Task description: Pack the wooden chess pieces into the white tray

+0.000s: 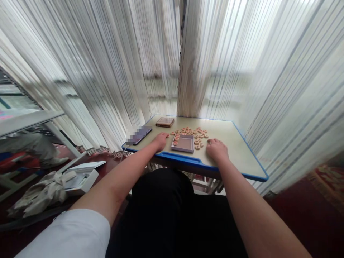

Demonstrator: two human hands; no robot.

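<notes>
Open tray (186, 142) between hands (160, 141) (218, 150), near blue edge (248, 176)

1. Table (242, 154): pale cream-yellow top, bright blue edge.
2. Round pieces (197, 147): light tan, some with red markings.
3. Open box (182, 149): greyish-lilac walls, beige inside.
4. Book-shaped case (165, 122): brown.
5. Curtains (107, 53): whitish, with thin grey stripes running lengthwise.
6. Trousers (166, 215): black.
7. Sleeve (75, 233): plain white.
8. Floor (298, 218): dark red.

A homelike room, judging by its sheer curtains (113, 53) and small desk (239, 150).
</notes>
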